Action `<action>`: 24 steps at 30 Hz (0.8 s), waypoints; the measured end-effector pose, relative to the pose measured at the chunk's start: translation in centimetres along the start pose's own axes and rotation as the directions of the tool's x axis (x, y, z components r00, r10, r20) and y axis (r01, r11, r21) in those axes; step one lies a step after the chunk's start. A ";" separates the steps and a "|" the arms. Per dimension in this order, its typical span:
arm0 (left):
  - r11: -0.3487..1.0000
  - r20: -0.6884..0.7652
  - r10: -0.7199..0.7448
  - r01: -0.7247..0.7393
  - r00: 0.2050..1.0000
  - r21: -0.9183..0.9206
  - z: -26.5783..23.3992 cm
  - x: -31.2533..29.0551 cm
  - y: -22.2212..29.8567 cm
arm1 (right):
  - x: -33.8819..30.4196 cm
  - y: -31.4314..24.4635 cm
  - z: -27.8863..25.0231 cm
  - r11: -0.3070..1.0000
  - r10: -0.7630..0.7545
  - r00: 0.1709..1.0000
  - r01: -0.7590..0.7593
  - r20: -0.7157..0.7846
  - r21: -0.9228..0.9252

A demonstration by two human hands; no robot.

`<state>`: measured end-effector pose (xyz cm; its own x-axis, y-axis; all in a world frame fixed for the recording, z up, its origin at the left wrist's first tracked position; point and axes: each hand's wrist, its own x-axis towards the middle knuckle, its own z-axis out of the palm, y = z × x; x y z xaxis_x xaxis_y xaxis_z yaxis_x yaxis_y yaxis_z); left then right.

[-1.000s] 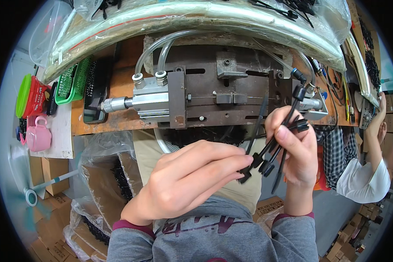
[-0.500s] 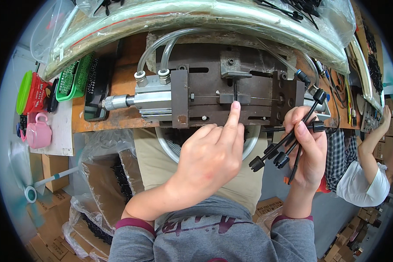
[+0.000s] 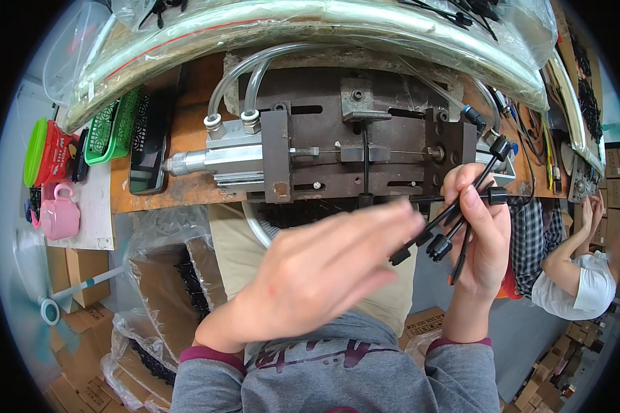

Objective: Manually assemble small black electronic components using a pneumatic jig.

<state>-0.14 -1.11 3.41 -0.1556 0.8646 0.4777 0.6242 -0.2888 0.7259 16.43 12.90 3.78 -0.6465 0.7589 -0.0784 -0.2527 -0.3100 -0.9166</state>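
A dark metal clamping fixture lies in front of me, with a silver air cylinder at its left end. One thin black plastic rod sits across the small middle block, its thicker end pointing toward me. My left hand, smeared by motion, hovers in front of the fixture with its fingers stretched out and nothing visible in them. In my right hand, at the fixture's right front, several black rods with knobbed ends are gripped between thumb and fingers, fanned at different angles.
Clear hoses curve behind the fixture. A plastic-wrapped pale roll spans the back. At left are a green basket, a black tray and a pink cup. Below left stand open cartons. Another person sits at right.
My left hand has drawn back from the rod in the fixture, toward me. Pins at both sides of the fixture have moved inward toward the middle block. My right hand keeps its rods.
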 end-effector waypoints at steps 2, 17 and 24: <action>0.990 -0.003 0.005 -0.005 1.000 -0.139 -0.2 -0.4 1.0 | 0.1 0.3 0.5 1.000 0.015 0.999 -0.015 0.037 0.007; 0.882 -0.071 0.054 -0.014 0.996 0.472 2.7 -1.0 -2.5 | 0.2 0.0 0.2 0.967 -0.241 0.955 0.222 -0.173 -0.122; 0.859 -0.048 -0.006 0.029 0.999 0.511 2.5 0.0 -2.6 | 0.0 0.3 -0.1 0.950 -0.294 0.941 0.268 -0.170 -0.160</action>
<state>0.13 0.61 0.29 -0.1957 0.8455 0.4969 0.9229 -0.0124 0.3847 16.36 12.87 3.46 -0.4116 0.9022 0.1291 -0.2982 0.0006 -0.9545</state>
